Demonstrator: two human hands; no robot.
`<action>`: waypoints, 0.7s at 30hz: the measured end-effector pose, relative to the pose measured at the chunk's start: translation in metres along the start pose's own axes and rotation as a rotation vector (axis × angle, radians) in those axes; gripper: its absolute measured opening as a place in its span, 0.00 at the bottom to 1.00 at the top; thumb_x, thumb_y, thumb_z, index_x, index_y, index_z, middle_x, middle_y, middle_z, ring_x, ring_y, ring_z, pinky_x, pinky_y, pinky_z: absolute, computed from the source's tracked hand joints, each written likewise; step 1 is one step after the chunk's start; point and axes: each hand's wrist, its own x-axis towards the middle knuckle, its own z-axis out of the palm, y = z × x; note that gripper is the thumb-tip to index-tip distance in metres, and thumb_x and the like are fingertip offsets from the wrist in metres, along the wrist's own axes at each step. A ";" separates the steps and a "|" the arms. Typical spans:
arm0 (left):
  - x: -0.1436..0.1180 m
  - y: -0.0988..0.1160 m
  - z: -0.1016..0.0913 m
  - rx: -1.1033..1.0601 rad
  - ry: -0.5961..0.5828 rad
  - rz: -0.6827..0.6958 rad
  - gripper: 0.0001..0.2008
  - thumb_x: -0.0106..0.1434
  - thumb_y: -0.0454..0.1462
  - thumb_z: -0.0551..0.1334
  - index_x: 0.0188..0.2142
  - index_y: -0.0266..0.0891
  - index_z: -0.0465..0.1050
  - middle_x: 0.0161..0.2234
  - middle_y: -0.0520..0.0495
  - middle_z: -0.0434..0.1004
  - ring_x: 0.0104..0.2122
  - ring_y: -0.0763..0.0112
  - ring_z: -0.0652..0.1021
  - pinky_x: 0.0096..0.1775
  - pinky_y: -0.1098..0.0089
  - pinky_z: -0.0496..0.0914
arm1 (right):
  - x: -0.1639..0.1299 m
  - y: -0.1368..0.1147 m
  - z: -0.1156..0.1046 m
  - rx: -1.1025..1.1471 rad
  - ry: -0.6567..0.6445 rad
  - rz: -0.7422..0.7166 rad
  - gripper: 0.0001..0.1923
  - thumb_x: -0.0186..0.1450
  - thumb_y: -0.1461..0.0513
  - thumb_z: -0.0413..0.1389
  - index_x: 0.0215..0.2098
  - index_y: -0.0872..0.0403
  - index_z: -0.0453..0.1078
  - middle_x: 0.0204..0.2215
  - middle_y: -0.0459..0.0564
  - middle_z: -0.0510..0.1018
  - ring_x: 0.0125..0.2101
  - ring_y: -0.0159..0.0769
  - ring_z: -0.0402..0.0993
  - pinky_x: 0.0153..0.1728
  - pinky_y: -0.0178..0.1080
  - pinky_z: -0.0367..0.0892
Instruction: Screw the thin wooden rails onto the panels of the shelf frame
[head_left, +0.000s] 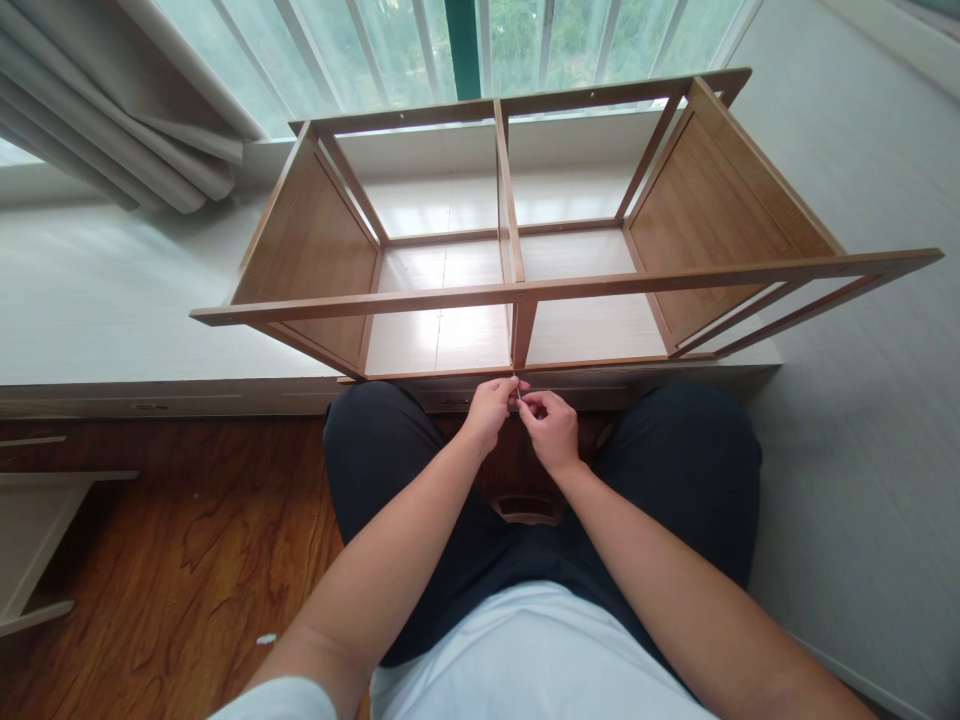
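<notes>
Nearest, one white shirt hem [540, 650] and two knees in dark trousers [390, 450], spread either side of a strip of wooden floor [172, 560]. Two bare forearms, converging toward the middle. Left hand [489, 410] and right hand [551, 430] close together, fingertips meeting, both pinched on one small pale fastener [518, 396], too small to identify further; held just under the bottom end of the centre upright [522, 335], at the near lower rail of the frame. Low between the knees, one dark slotted object [527, 507] on the floor. Off to the left, one pale board [30, 530] and one tiny white scrap [265, 638].

Beyond the hands, one wooden shelf frame [525, 290] lying on a white platform [112, 310]: two solid end panels, one central divider, two open bays, four long rails counted.

Farthest, one barred window [450, 40] with greenery outside, and one grey curtain [112, 120] bunched at the left.
</notes>
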 end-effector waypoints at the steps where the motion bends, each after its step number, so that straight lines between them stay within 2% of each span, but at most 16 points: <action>1: 0.000 0.000 0.000 0.006 0.003 0.002 0.13 0.58 0.45 0.65 0.31 0.36 0.81 0.25 0.50 0.71 0.26 0.75 0.69 0.27 0.73 0.57 | 0.000 0.000 0.001 0.037 -0.007 0.021 0.07 0.63 0.59 0.60 0.33 0.52 0.79 0.28 0.48 0.80 0.28 0.38 0.73 0.33 0.39 0.68; 6: -0.003 0.003 0.001 0.017 0.006 0.020 0.12 0.59 0.43 0.65 0.31 0.36 0.81 0.25 0.50 0.73 0.24 0.76 0.69 0.27 0.73 0.58 | 0.003 0.000 0.006 0.297 -0.076 0.202 0.09 0.61 0.57 0.61 0.33 0.54 0.80 0.27 0.49 0.81 0.26 0.37 0.73 0.30 0.39 0.68; 10: -0.005 0.006 0.003 0.003 0.004 0.021 0.12 0.59 0.43 0.66 0.30 0.35 0.80 0.22 0.50 0.73 0.21 0.75 0.69 0.26 0.72 0.61 | 0.006 -0.003 0.008 0.622 -0.186 0.482 0.13 0.56 0.53 0.65 0.29 0.54 0.79 0.20 0.44 0.74 0.18 0.30 0.62 0.18 0.34 0.58; 13: -0.006 0.006 0.003 0.002 -0.020 0.017 0.13 0.59 0.44 0.66 0.31 0.34 0.79 0.18 0.51 0.70 0.18 0.75 0.69 0.23 0.72 0.61 | 0.009 -0.007 0.006 0.883 -0.297 0.652 0.14 0.53 0.52 0.68 0.26 0.54 0.74 0.19 0.42 0.71 0.17 0.26 0.58 0.16 0.32 0.55; 17: -0.005 0.004 0.002 -0.008 -0.048 0.029 0.14 0.59 0.45 0.66 0.31 0.34 0.79 0.16 0.53 0.67 0.17 0.75 0.68 0.22 0.73 0.61 | 0.012 -0.011 0.000 1.093 -0.422 0.797 0.14 0.53 0.55 0.69 0.26 0.54 0.71 0.21 0.43 0.70 0.19 0.27 0.59 0.16 0.31 0.55; 21: -0.005 0.003 0.002 0.013 -0.037 0.037 0.14 0.58 0.46 0.67 0.30 0.34 0.78 0.17 0.54 0.67 0.17 0.76 0.67 0.21 0.74 0.60 | 0.012 -0.012 -0.001 1.140 -0.445 0.836 0.13 0.55 0.56 0.67 0.30 0.54 0.72 0.22 0.42 0.71 0.19 0.27 0.59 0.17 0.31 0.54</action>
